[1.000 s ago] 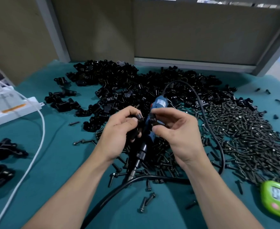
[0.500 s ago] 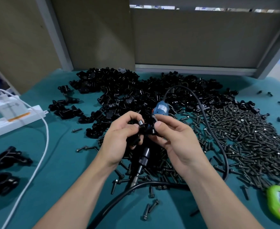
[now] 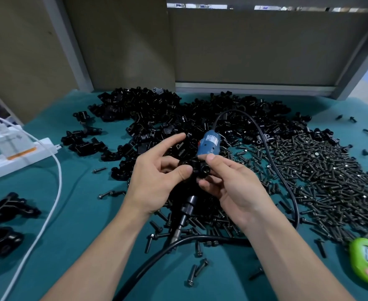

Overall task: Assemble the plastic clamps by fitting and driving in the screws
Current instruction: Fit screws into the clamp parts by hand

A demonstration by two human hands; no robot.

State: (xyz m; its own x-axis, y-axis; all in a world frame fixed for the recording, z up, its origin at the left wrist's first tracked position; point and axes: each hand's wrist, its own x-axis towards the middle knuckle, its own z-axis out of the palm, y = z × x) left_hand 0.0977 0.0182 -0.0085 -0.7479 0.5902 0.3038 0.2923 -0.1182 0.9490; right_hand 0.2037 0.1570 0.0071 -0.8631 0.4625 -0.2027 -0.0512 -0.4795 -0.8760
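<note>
No text can be read with certainty. The blue electric screwdriver (image 3: 208, 144) at centre frame carries a pale label (image 3: 211, 139) with print too small to make out. The green timer (image 3: 367, 263) at lower right shows dark digits, blurred and cut off by the frame edge. The white power strip (image 3: 16, 157) at left bears an unreadable orange sticker (image 3: 21, 154).

clamp (image 3: 197, 170): mostly buried between the left hand (image 3: 157, 183) and right hand (image 3: 233, 187), can't really make out its details
screwdriver (image 3: 208, 146): middle hidden behind both hands, label way too small to read
timer (image 3: 367, 262): chopped off by the right edge, digits blurry
power strip (image 3: 18, 157): runs off the left edge
left-side clamps (image 3: 7, 208): desk's left edge, smeared, partly cut off
</note>
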